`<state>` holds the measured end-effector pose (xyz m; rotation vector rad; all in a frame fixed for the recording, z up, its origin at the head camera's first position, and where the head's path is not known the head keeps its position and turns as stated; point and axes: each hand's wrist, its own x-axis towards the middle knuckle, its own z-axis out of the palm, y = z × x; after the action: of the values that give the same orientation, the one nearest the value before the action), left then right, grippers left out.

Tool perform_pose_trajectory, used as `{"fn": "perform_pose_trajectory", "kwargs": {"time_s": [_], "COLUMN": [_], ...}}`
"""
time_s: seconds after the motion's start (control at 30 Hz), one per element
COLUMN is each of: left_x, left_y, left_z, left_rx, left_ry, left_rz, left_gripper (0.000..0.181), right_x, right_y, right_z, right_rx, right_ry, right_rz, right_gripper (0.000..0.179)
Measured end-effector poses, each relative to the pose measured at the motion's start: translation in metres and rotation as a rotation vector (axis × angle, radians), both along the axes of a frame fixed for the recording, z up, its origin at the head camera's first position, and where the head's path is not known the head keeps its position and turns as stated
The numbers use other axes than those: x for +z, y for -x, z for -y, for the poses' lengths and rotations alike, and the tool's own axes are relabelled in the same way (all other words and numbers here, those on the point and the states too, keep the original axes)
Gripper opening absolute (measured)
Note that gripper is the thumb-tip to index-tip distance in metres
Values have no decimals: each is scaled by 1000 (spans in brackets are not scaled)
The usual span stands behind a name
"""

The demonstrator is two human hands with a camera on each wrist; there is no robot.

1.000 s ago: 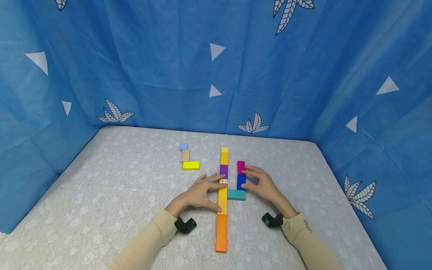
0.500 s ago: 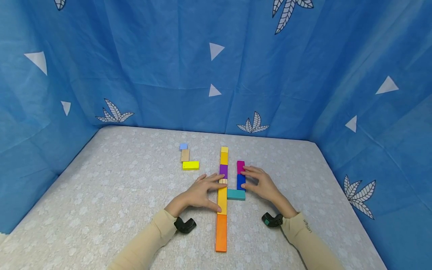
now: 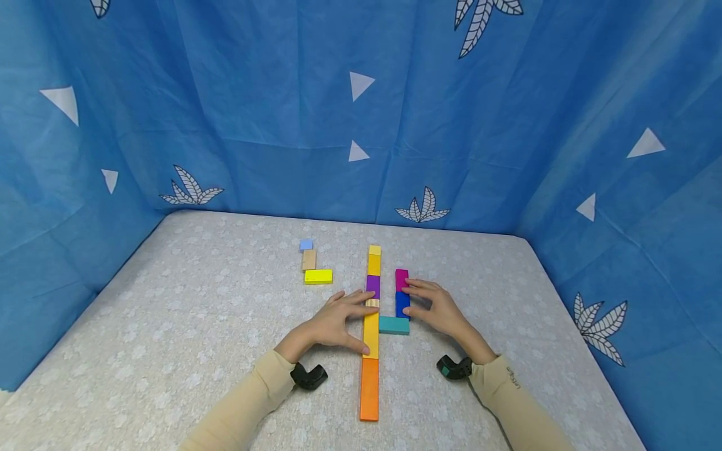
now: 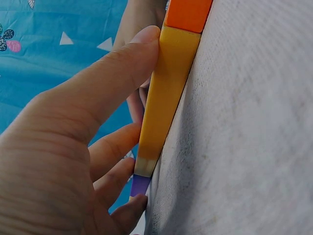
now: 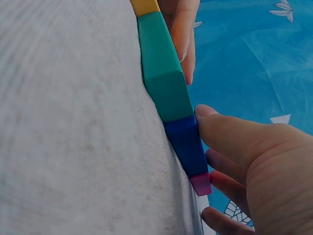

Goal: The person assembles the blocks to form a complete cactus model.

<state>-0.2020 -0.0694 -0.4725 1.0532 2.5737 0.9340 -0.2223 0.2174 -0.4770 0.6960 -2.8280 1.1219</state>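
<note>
A line of blocks runs away from me: an orange block (image 3: 370, 389), an amber block (image 3: 371, 336), a small pale wood block (image 3: 373, 303), a purple block (image 3: 373, 286), then yellow ones (image 3: 375, 264). Spread along its left side, my left hand (image 3: 336, 321) touches the amber block's near end with the thumb, its fingertips at the wood and purple blocks. A teal block (image 3: 393, 325) juts right from the amber one. Beyond it lie a blue block (image 3: 402, 304) and a magenta block (image 3: 401, 279). My right hand (image 3: 439, 307) rests its thumb on the blue block, fingertips by the magenta.
Left of the line lie a bright yellow block (image 3: 318, 277), a tan block (image 3: 309, 260) and a light blue block (image 3: 306, 245), touching in a chain. A patterned cloth (image 3: 197, 326) covers the table. Blue curtains (image 3: 282, 125) stand at the back and sides.
</note>
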Motion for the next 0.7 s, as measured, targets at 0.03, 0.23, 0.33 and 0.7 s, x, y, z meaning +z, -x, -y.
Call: {"fn": "perform_pose_trajectory", "kwargs": {"time_s": [0.03, 0.23, 0.33, 0.7], "left_x": [0, 0, 1, 11], "left_y": [0, -1, -1, 4], "left_z": [0, 0, 0, 3], "left_rx": [0, 1, 0, 62], "left_ry": [-2, -9, -9, -144], "left_rz": [1, 4, 9, 27], "left_gripper": [79, 79, 80, 73], "right_x": [0, 0, 0, 1], "right_y": [0, -1, -1, -1], "right_z": [0, 0, 0, 1], "right_rx": [1, -6, -8, -5], "right_ry": [0, -3, -2, -2], "right_rz": [-1, 4, 5, -16], "right_gripper": [48, 48, 48, 47]}}
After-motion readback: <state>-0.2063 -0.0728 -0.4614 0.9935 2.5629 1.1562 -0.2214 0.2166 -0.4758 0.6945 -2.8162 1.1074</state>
